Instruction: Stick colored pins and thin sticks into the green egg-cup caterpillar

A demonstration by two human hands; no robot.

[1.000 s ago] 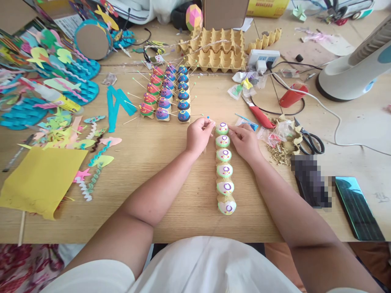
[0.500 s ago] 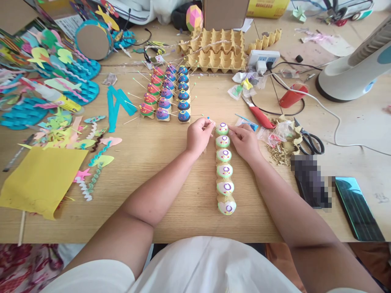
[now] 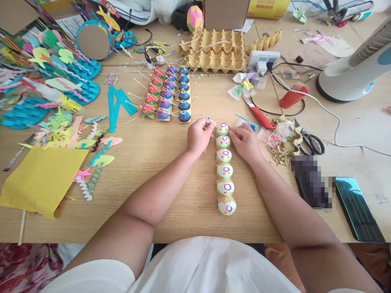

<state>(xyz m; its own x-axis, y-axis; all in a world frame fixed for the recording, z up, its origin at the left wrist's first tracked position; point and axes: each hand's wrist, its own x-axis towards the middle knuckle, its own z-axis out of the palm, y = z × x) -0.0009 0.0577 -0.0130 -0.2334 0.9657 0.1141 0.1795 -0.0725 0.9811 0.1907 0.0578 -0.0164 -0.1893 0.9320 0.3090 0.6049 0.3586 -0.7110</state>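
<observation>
A strip of egg-carton cups stands on the table in a line running away from me. Each dome is white with a green rim, a purple ring and small coloured dots. My left hand is closed beside the farthest cup, pinching a thin toothpick whose blue tip shows above the fingers. Several pale stick ends poke out below that palm. On the other side, my right hand has its fingertips against the farthest cup, its other fingers curled. The exact contact of the fingertips is partly hidden.
Painted egg-carton strips bristling with thin sticks stand ahead. Plain egg cartons lie behind them. Paper fish crafts and yellow felt cover the left. Rightward are a red-handled knife, scissors, a phone and a fan.
Almost nothing differs. Both hands stay at the farthest cup in the same grip, and the view has shifted only very slightly.
</observation>
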